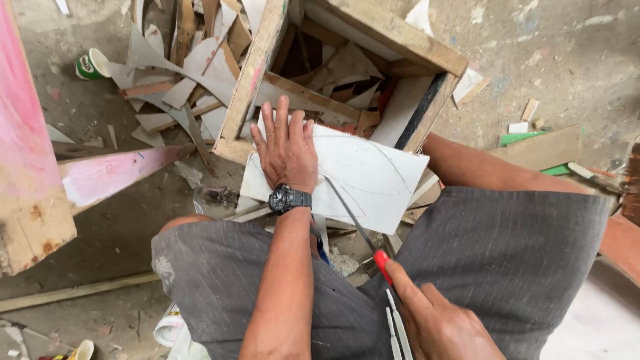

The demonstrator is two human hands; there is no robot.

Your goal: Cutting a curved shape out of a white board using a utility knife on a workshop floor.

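Left hand [287,150] is pressing flat, fingers spread, on a white panel [360,177] lying across a wooden crate's [250,80] corner; right hand [437,320] is gripping a red-handled saw [357,223] cutting into it.

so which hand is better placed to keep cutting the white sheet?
Right. The right hand grips the red-handled saw, whose blade crosses the white sheet; the left hand lies flat on the sheet.

Wooden crate frame [250,80] upended on floor; scrap offcuts [167,93] beside; green-white cup [90,65] far left.

white board [373,177], red-handled saw [382,259], pink plank [110,175]
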